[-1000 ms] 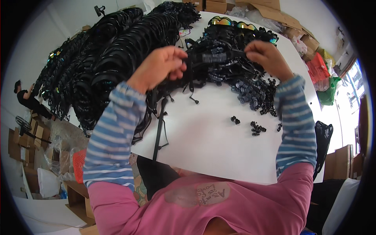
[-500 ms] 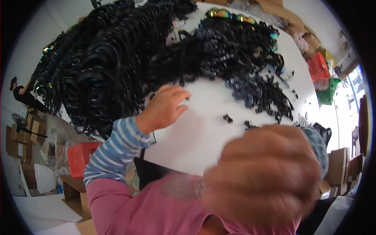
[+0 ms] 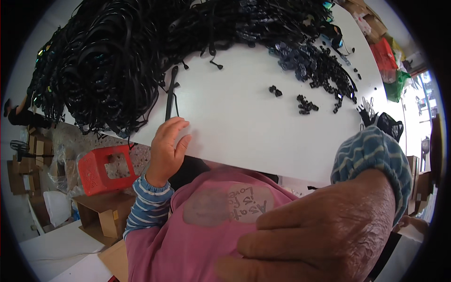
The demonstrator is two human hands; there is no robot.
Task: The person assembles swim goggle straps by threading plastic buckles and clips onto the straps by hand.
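My left hand [image 3: 166,151] is at the near left edge of the white table [image 3: 225,122], thumb apart from the slightly bent fingers, holding nothing that shows. Just beyond its fingertips lies a black strap [image 3: 171,96], with a thin black loop beside it. Touching or apart, I cannot tell. My right hand [image 3: 324,225] looms large and close at the lower right, its fingers curled. Its fingertips are hidden, along with anything they may hold. A big heap of black straps [image 3: 108,70] covers the table's left side. Small black plastic pieces [image 3: 307,104] lie at the right.
More dark clips and buckles [image 3: 310,66] are piled at the far right of the table. A black bag-like bundle [image 3: 390,127] sits at its right edge. On the floor at left are a red plastic basket [image 3: 105,169] and cardboard boxes [image 3: 105,214]. Another person [image 3: 23,113] is at far left.
The view has tilted down, so the table sits higher in the picture. My left hand has drawn back toward the table's near edge. The right hand has moved lower, still close and curled.
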